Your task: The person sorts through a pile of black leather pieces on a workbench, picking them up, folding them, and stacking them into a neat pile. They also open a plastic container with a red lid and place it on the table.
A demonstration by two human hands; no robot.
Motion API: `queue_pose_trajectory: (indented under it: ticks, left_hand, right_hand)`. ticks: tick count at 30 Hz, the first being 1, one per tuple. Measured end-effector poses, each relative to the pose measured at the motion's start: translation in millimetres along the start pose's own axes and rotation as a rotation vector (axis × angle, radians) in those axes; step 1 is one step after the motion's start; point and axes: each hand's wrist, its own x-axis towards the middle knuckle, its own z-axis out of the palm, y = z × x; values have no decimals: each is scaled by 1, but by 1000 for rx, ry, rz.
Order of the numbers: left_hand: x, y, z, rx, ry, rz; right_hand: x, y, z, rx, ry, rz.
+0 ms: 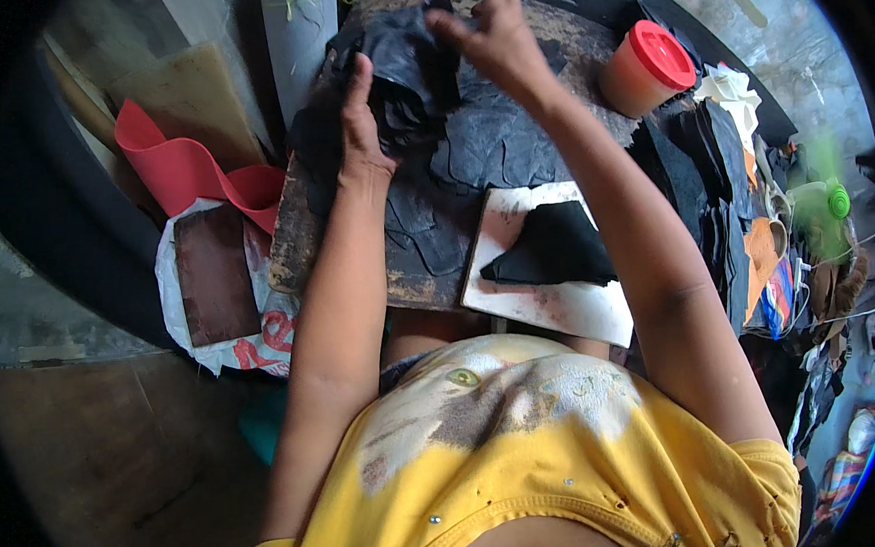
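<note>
Black leather pieces (407,70) bunched in a loose pile, upper centre of frame, on the far part of my worn wooden board (408,275). Both my hands on that pile. My left hand (359,128) lies flat-ish on the pile's left side, fingers pointing up the frame and closed down against the black material, pressing or pinching it; can't tell which, thumb side hidden. My right hand (493,34) sits at the pile's top right, thumb and forefinger pinched together on an edge of a black piece, other fingers spread and lifted.

More flat black sheet (509,139) lies under and just below the pile, covering the board's middle. Below that, centre of frame, a white slab (560,306) with one dark triangular cut piece (556,246) resting on it, near my right forearm.

Upper right: an orange tub with a red lid (650,65), standing on the board's edge, just beside my right wrist but apart from it. Right edge of frame: a messy stack of black, tan and white scraps (733,185), plus a green blurred bottle (824,205).

Left of frame: a curled red sheet (180,164) standing on edge, and below it a brown rectangular piece (215,277) lying on a white plastic bag (252,350). My yellow shirt (530,468) fills the lower centre
</note>
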Motion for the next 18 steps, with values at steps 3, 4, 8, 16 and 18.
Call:
queue_pose_trajectory:
  ticks: [3,4,8,16,18]
  left_hand:
    - [3,4,-6,-203,-48,42]
    - [4,6,-9,-285,-95,27]
    - [7,9,-14,-396,-170,36]
    - [8,9,-18,-323,-140,3]
    - [9,9,-18,-298,-155,15]
  right_hand:
    - [3,30,-18,111,-423,200]
    - [1,37,-22,-58,-600,176]
    - [-44,48,-34,-239,-970,238]
    - [-46,43,-47,-4,-939,213]
    - [-46,42,-50,53,-916,233]
